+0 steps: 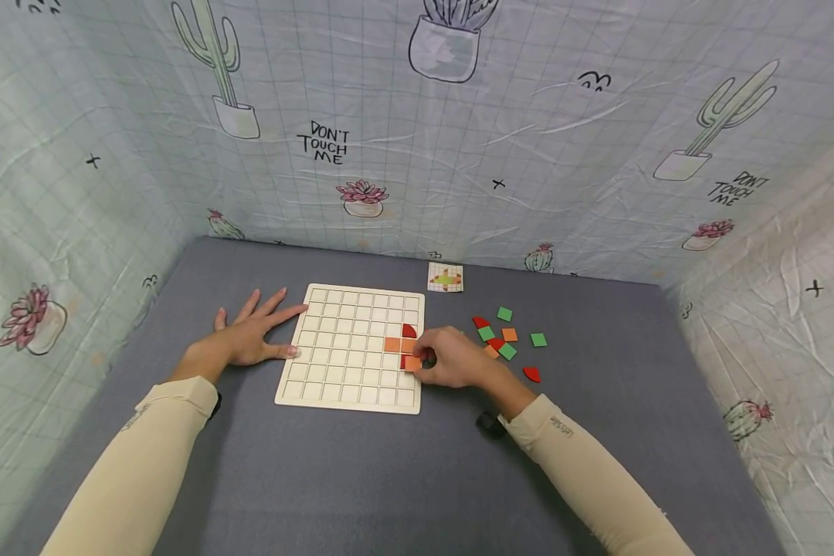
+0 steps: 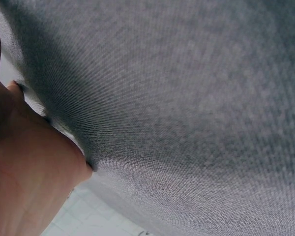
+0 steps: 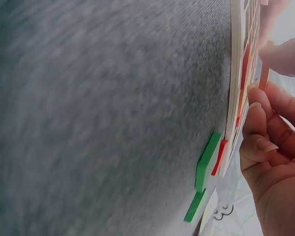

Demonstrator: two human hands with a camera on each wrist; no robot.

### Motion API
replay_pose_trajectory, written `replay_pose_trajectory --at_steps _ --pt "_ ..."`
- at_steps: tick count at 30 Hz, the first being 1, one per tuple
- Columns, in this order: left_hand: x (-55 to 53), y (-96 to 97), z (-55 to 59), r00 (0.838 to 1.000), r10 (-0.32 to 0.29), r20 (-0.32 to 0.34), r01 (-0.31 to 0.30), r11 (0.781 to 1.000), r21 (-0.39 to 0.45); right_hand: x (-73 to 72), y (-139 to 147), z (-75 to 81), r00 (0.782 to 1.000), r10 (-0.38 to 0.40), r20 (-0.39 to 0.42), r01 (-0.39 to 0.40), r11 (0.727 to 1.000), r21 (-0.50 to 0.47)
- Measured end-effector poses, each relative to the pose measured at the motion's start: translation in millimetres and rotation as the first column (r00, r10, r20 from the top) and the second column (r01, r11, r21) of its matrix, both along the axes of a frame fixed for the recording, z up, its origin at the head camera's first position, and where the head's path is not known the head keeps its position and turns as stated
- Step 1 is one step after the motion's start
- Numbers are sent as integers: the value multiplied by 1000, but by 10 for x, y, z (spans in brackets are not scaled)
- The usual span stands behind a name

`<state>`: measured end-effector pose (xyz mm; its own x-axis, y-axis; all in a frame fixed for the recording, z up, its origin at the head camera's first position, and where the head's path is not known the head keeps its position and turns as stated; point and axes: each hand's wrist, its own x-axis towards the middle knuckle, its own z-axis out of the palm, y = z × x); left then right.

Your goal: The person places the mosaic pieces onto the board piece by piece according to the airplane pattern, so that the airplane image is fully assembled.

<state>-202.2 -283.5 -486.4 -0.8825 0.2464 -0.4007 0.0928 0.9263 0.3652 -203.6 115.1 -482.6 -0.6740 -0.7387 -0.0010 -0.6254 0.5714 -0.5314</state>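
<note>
A cream gridded board (image 1: 344,347) lies on the grey table. My left hand (image 1: 249,338) rests beside it with fingers spread, forefinger and thumb at the board's left edge. At the opposite edge, my right hand (image 1: 455,357) pinches an orange square tile (image 1: 412,364) between thumb and fingers. In the right wrist view this orange tile (image 3: 264,76) stands on edge, above the board. Two orange squares (image 1: 392,344) lie in neighbouring cells, with a red quarter-circle piece (image 1: 408,330) above them. Another red piece (image 1: 404,361) is partly hidden by the held tile.
Right of the board lie loose green squares (image 1: 538,340), orange squares (image 1: 510,334) and red quarter-circle pieces (image 1: 531,374). A small pattern card (image 1: 445,277) sits behind the board's far right corner. Printed cloth (image 1: 403,116) hangs around the table (image 1: 333,479).
</note>
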Motion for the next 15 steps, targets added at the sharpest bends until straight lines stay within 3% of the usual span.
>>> replay_pose_trajectory --at_steps 5,15 --pt "-2 -8 -3 1000 2 -2 -2 1000 -5 6 -71 1 1000 -10 17 10 1000 -3" --pt "-12 -21 -29 1000 10 -3 -10 1000 5 -11 -242 -34 999 -5 -43 5 1000 6"
